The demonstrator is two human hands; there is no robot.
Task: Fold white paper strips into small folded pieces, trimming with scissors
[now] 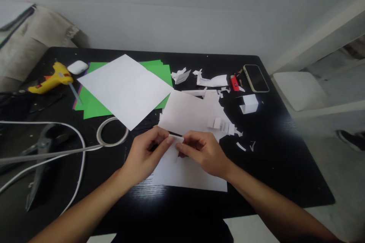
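My left hand (pixel 145 153) and my right hand (pixel 205 152) meet over the near middle of a black table (pixel 285 167). Both pinch a small folded piece of white paper (pixel 176 139) between thumb and fingers, holding it just above a white sheet (pixel 185 115) with cut edges. Small folded white paper tabs (pixel 221 124) lie on that sheet to the right of my right hand.
A large white sheet (pixel 125 89) lies on green paper (pixel 91 104). At the left are a yellow glue gun (pixel 51 79), a white earbud case (pixel 77 67), a tape roll (pixel 112 133), white cables (pixel 57 152) and scissors (pixel 40 155). Paper scraps (pixel 211 80), a red item (pixel 234 82), a phone (pixel 256 78) and a small paper box (pixel 249 103) sit at the back right.
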